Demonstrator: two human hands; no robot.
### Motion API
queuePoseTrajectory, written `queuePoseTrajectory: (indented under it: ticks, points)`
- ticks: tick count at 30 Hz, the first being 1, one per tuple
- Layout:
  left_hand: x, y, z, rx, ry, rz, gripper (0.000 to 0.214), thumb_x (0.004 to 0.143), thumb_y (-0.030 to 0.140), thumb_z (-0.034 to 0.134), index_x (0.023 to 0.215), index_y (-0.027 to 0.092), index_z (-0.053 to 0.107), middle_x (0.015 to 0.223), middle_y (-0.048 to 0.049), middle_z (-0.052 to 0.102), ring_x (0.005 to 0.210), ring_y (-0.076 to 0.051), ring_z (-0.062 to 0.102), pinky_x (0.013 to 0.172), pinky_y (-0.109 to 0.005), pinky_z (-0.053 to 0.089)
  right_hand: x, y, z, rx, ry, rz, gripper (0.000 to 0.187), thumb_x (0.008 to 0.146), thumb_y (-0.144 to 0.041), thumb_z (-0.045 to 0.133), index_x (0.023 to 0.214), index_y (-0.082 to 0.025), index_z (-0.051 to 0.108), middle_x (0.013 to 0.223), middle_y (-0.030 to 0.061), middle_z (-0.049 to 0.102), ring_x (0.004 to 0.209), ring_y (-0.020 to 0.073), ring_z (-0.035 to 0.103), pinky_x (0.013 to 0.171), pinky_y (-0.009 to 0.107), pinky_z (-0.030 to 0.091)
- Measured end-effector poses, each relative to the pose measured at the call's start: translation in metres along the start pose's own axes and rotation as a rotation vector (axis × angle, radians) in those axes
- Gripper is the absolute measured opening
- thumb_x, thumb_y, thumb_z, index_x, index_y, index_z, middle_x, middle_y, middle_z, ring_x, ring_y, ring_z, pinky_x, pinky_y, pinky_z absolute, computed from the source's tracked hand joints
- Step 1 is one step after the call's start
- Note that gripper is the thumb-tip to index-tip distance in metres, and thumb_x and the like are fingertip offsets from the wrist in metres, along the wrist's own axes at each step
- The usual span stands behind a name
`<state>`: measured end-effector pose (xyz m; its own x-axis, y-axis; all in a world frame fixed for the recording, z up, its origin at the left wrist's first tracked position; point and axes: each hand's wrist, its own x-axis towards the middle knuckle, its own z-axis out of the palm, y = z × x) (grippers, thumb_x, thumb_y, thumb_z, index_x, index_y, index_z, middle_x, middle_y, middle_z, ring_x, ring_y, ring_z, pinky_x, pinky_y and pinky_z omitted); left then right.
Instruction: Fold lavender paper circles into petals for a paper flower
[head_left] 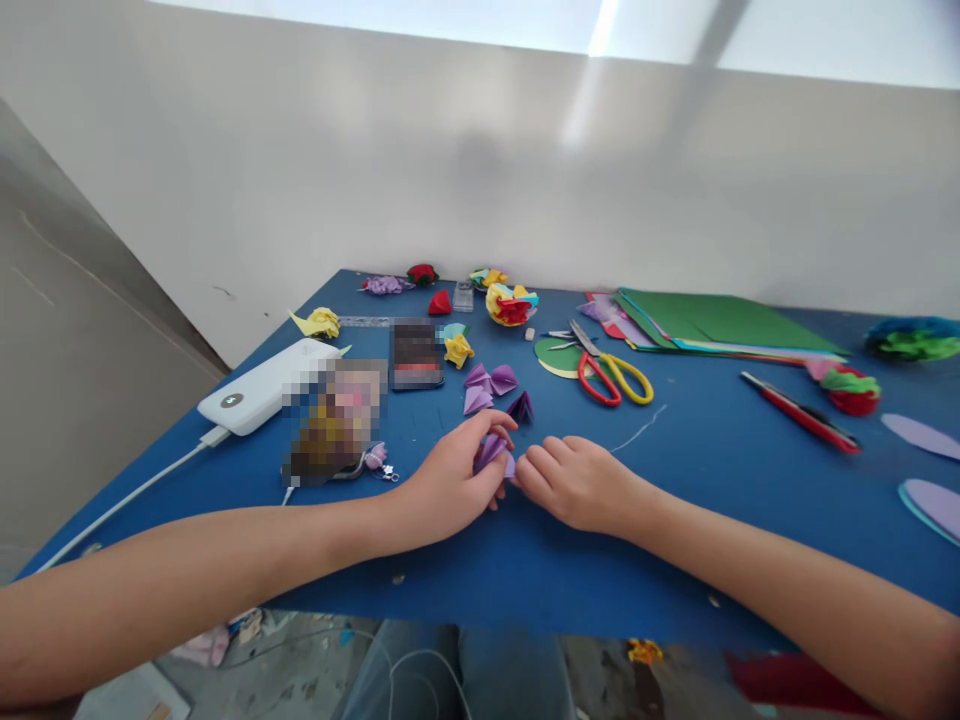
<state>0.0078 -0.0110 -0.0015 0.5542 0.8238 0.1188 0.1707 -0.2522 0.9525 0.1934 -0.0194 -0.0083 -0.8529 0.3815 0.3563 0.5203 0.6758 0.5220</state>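
Observation:
Between the thumb and fingers of my left hand (465, 465) is a piece of folded purple paper (491, 452), shaped like a petal. My right hand (574, 480) is closed, knuckles up, with its fingertips at the right edge of the same paper. Just beyond my left hand lie several light purple folded petals (491, 380) and one darker purple folded piece (521, 406). Scissors (607, 370) with one red and one yellow handle rest past my right hand, partly over a green paper circle (551, 355).
A white power bank (266, 388) with a cable and a phone (337, 425) lie at left. Paper flowers (512, 303) line the back. Stacked coloured paper sheets (727, 325), a red utility knife (802, 412) and lilac paper ovals (934, 505) are to the right. The blue table's front edge (480, 620) is near my lap.

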Motion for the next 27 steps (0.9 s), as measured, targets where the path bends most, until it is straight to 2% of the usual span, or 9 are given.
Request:
queuePoseTrajectory:
  ticks: [2,7,11,14,16,18,21,23,27]
  points:
    - [-0.001,0.001,-0.002,0.073,-0.004,0.008,0.025,0.084,0.019,0.039,0.109,0.021,0.04,0.095,-0.0028,0.051,0.057,-0.008,0.055,0.051,-0.021,0.05,-0.001,0.001,0.0,0.019,-0.016,-0.01,0.02,0.088,-0.02,0.042,0.071,-0.015,0.052,0.059,0.0011,0.048,0.052,0.0122,0.037,0.05,0.031,0.016]
    - [0.0,0.001,-0.013,0.438,0.049,0.164,0.027,0.083,0.016,0.04,0.11,0.022,0.044,0.088,-0.0002,0.058,0.076,-0.013,0.056,0.073,-0.026,0.046,-0.002,0.005,0.001,0.095,-0.033,0.006,0.023,0.09,-0.025,0.04,0.074,-0.016,0.054,0.062,0.001,0.052,0.055,0.0117,0.041,0.051,0.03,0.02]
    - [0.0,-0.003,-0.017,0.553,0.001,0.216,0.027,0.084,0.016,0.039,0.111,0.021,0.044,0.088,-0.0013,0.059,0.077,-0.014,0.057,0.073,-0.026,0.044,-0.004,0.009,0.002,0.218,-0.054,0.054,0.024,0.091,-0.026,0.039,0.079,-0.015,0.056,0.064,0.0006,0.053,0.056,0.0106,0.044,0.051,0.028,0.023]
    - [0.001,-0.004,-0.018,0.607,0.022,0.27,0.027,0.085,0.018,0.039,0.111,0.019,0.044,0.093,-0.004,0.059,0.086,-0.016,0.056,0.078,-0.028,0.044,-0.006,0.011,0.003,0.247,-0.057,0.053,0.024,0.091,-0.027,0.039,0.081,-0.015,0.057,0.065,0.0006,0.054,0.057,0.0105,0.046,0.051,0.028,0.024]
    - [0.001,-0.002,-0.02,0.692,0.053,0.365,0.027,0.085,0.019,0.04,0.112,0.017,0.046,0.102,-0.0072,0.057,0.096,-0.018,0.052,0.085,-0.031,0.042,-0.007,0.01,0.003,0.236,-0.057,0.049,0.024,0.091,-0.026,0.039,0.081,-0.016,0.058,0.064,0.0004,0.054,0.056,0.0108,0.046,0.051,0.028,0.024]
    - [0.001,0.0,-0.022,0.817,0.025,0.508,0.027,0.086,0.02,0.04,0.111,0.016,0.049,0.108,-0.0093,0.055,0.103,-0.021,0.049,0.09,-0.034,0.039,-0.007,0.01,0.003,0.227,-0.061,0.053,0.024,0.091,-0.025,0.039,0.081,-0.015,0.058,0.064,0.0003,0.054,0.056,0.011,0.046,0.051,0.029,0.024]
    - [0.002,0.0,-0.026,1.007,-0.099,0.683,0.023,0.088,0.021,0.039,0.102,0.016,0.056,0.1,-0.0084,0.06,0.103,-0.022,0.049,0.089,-0.038,0.036,-0.006,0.01,0.004,0.222,-0.074,0.061,0.023,0.091,-0.026,0.039,0.082,-0.016,0.058,0.065,0.0004,0.054,0.056,0.0113,0.045,0.051,0.029,0.024]
    - [0.002,-0.002,-0.027,1.086,-0.136,0.721,0.023,0.089,0.022,0.038,0.096,0.016,0.058,0.093,-0.0073,0.063,0.099,-0.022,0.051,0.089,-0.039,0.035,-0.007,0.009,0.005,0.215,-0.082,0.064,0.023,0.091,-0.026,0.039,0.083,-0.016,0.058,0.065,0.0004,0.054,0.056,0.0113,0.045,0.051,0.029,0.024]
    - [0.003,-0.004,-0.027,1.15,-0.125,0.742,0.023,0.09,0.021,0.037,0.091,0.016,0.06,0.086,-0.0054,0.064,0.09,-0.019,0.054,0.088,-0.038,0.034,-0.008,0.008,0.005,0.19,-0.07,0.075,0.023,0.091,-0.026,0.04,0.082,-0.016,0.058,0.064,0.0004,0.054,0.056,0.011,0.046,0.051,0.029,0.024]
